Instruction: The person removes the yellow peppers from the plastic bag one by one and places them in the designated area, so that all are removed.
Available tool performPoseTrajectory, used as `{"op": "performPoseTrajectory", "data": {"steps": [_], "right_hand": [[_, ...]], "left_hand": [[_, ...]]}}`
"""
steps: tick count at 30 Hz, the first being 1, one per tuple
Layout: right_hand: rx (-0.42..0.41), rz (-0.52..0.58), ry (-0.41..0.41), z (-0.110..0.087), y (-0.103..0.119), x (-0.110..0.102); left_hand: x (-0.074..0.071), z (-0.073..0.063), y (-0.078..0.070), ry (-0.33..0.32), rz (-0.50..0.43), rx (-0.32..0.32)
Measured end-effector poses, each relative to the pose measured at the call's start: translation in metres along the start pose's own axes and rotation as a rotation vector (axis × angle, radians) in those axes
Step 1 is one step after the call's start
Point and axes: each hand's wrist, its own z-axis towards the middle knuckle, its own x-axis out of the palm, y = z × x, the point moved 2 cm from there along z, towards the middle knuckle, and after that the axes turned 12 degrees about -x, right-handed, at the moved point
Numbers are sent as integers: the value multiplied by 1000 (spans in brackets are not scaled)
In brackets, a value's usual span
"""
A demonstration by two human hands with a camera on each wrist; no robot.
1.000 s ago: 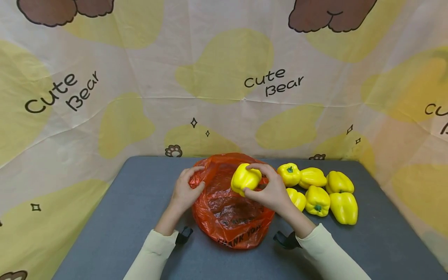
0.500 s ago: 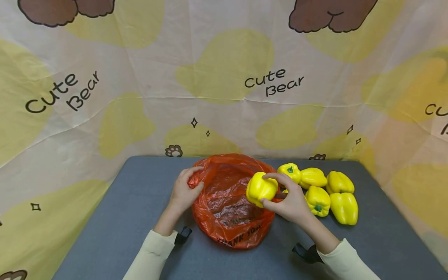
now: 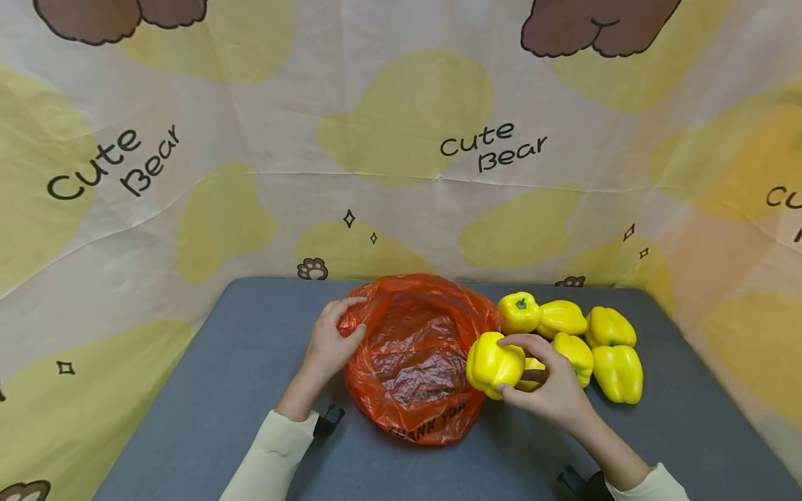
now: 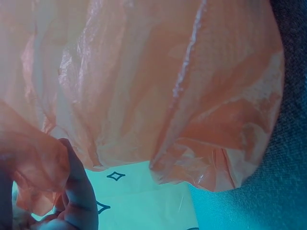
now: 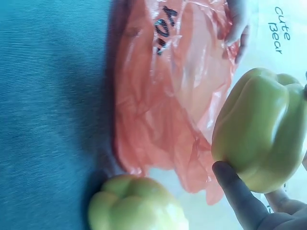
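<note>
A red plastic bag (image 3: 432, 426) with black "THANK YOU" lettering stands on the table, its mouth spread wide. My left hand (image 3: 332, 339) grips the left side of the rim; the left wrist view shows its fingers (image 4: 79, 191) against the gathered plastic. Pinched between the thumb and fingers of my right hand (image 3: 554, 386) is a yellow bell pepper (image 3: 491, 365). That pepper is held up off the table, overlapping the bag's right rim in the head view. In the right wrist view, another yellow pepper (image 5: 139, 206) sits on the table beside the bag.
To the right of the bag, several more yellow bell peppers (image 3: 617, 374) lie grouped on the grey table (image 3: 250, 362). One of them is partly hidden behind my right hand. A printed cloth backdrop (image 3: 401, 139) hangs behind and at both sides.
My right hand has carried the pepper from over the bag's mouth to the right and nearer to me, up to the right rim. The left hand stays at the bag.
</note>
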Motion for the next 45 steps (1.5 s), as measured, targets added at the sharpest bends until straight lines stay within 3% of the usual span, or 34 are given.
{"op": "performPoseTrajectory", "data": {"steps": [16, 22, 32, 45], "right_hand": [[13, 20, 64, -33, -9, -9], [70, 26, 82, -41, -17, -5], [160, -30, 135, -48, -26, 3], [137, -68, 138, -53, -29, 7]], "left_hand": [[1, 1, 1, -20, 7, 2], [-1, -1, 0, -14, 5, -5], [0, 0, -1, -11, 9, 2], [2, -3, -2, 22, 23, -27]]}}
